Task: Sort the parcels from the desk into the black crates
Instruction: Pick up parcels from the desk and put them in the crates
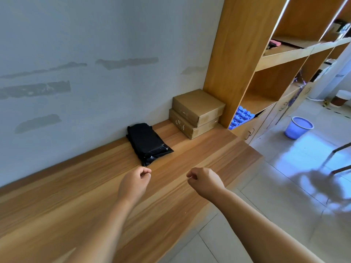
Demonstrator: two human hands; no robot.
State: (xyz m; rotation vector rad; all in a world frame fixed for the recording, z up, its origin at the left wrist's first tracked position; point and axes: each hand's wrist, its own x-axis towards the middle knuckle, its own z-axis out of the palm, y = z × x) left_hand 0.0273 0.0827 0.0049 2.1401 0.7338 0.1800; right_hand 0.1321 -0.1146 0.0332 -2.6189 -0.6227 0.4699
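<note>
Left hand (135, 180) and right hand (204, 180) hover empty over the desk (76, 186), fingers loosely curled, apparently positioned to collect the black parcel (148, 142) lying just beyond, against the wall

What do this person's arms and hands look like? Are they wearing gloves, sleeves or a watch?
Both forearms are bare as far as the picture shows: no sleeves come into view. The left hand and the right hand wear no gloves. No watch, bracelet or ring shows on either wrist or on the fingers that can be seen. There are no markings or straps on the arms.
</note>
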